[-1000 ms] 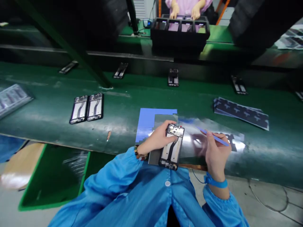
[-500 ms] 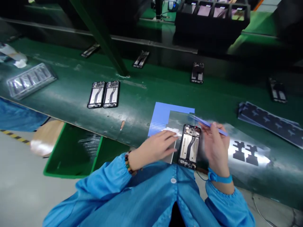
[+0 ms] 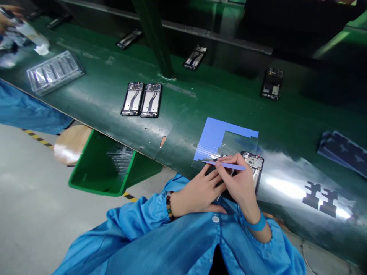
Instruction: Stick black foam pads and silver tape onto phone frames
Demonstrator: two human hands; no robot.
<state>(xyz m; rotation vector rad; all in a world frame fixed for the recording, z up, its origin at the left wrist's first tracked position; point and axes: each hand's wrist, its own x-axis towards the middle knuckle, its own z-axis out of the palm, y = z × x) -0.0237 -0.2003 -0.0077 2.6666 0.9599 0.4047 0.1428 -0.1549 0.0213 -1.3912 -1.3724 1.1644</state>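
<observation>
My right hand (image 3: 241,185) is closed on purple tweezers (image 3: 236,167), whose tip points left over the fingers of my left hand. My left hand (image 3: 197,193) lies with its fingers stretched out, palm down, at the front of a clear film sheet (image 3: 239,143); some of its fingertips are hidden by the right hand. Beneath the film is a blue-violet sheet (image 3: 210,131). An opened phone (image 3: 254,162) with its inner parts showing lies behind my right hand, which covers much of it. Two black cut-out stickers (image 3: 319,198) sit on clear film at the right.
Two opened phones (image 3: 141,100) lie side by side at left-centre. Further phone bodies (image 3: 195,57) stand along the back. A clear tray (image 3: 56,72) is at the left, near another person's hand (image 3: 11,15). Below the bench edge is a green bin (image 3: 97,187). A green post (image 3: 159,46) rises from the bench.
My right hand with the tweezers has moved left, across the phone to my left hand. The tweezers now point left. The view has shifted, so bench things sit further right.
</observation>
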